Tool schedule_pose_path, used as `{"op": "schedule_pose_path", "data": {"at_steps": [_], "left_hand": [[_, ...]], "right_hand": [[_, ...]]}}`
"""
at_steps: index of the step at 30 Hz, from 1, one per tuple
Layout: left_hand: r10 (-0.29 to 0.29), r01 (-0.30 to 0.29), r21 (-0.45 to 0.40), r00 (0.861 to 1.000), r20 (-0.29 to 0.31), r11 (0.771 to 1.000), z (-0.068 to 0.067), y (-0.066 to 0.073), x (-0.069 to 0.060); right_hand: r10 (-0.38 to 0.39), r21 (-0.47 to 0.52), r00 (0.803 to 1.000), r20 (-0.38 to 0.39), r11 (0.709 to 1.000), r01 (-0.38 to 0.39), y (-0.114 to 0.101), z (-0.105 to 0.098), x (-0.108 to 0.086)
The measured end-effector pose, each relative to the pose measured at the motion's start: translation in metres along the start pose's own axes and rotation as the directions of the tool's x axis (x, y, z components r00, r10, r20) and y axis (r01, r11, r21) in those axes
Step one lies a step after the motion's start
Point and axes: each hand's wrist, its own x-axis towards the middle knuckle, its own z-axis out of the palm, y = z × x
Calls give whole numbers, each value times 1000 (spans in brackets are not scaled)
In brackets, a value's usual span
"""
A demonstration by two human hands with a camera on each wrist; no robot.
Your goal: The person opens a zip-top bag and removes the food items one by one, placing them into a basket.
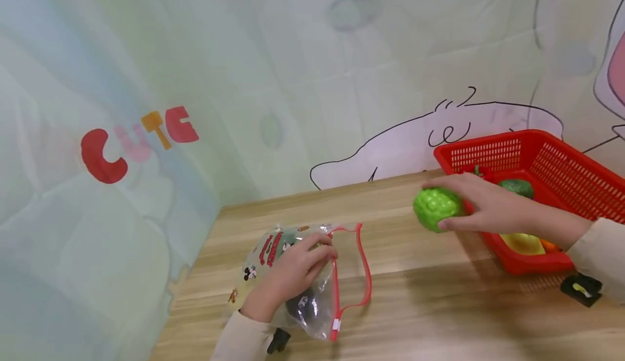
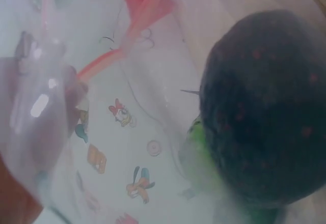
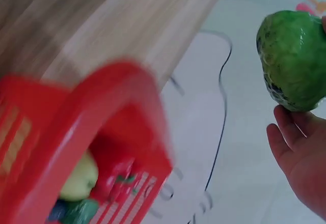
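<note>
My right hand (image 1: pixel 478 203) grips a bright green, bumpy custard apple (image 1: pixel 436 209) above the table, left of the red basket; in the right wrist view the custard apple (image 3: pixel 290 61) shows dark patches along one side. My left hand (image 1: pixel 298 268) holds the upper part of a clear zip bag (image 1: pixel 270 249) near its mouth. Cartoon figures decorate the bag, whose red zip edges stand apart, with a white slider (image 1: pixel 336 324) at the lower end. Inside lies a dark round fruit (image 2: pixel 265 107) with reddish specks, beside something green (image 2: pixel 201 158), blurred by the plastic.
A red plastic basket (image 1: pixel 576 171) stands at the right with a red pepper (image 3: pixel 119 178), a pale yellow fruit (image 3: pixel 81 178) and dark green produce (image 1: pixel 517 188) in it. Behind the wooden table (image 1: pixel 400 279) hangs a printed cloth (image 1: pixel 273 68).
</note>
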Motion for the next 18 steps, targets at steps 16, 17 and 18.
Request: {"op": "schedule_pose_path", "data": {"at_steps": [16,17,18], "left_hand": [[-3,3,-17,1000,-3,1000,5,1,-4],[-2,2,-17,1000,-3,1000,6,1,-4],[-1,1,-14,1000,-6,1000,6,1,-4]], "right_hand": [[369,-118,928,-49,921,-372,95,-59,-22],[383,-117,922,-49,915,-386,101,-60,-23],[401,-115,915,-47,907,-404,107,-61,-24]]}}
